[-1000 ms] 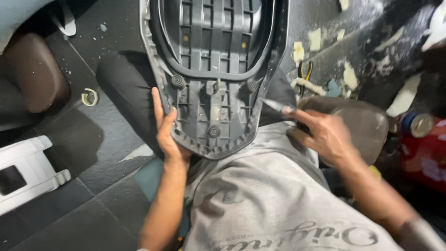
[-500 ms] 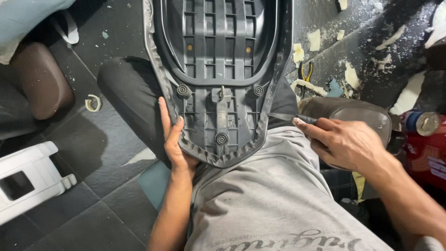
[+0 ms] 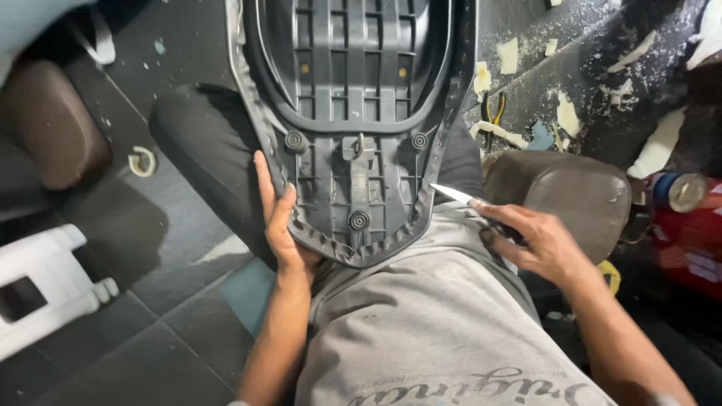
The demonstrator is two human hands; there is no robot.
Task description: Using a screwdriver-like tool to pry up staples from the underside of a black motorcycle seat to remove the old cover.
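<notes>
Knife [image 3: 453, 195] beside upturned seat base [image 3: 353, 113]

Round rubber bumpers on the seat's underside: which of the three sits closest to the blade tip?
The right-side bumper, just above the blade held in the right hand. The left bumper and the lowest bumper lie farther away.

The seat base [image 3: 353, 113] is cut off by the top edge.
</notes>
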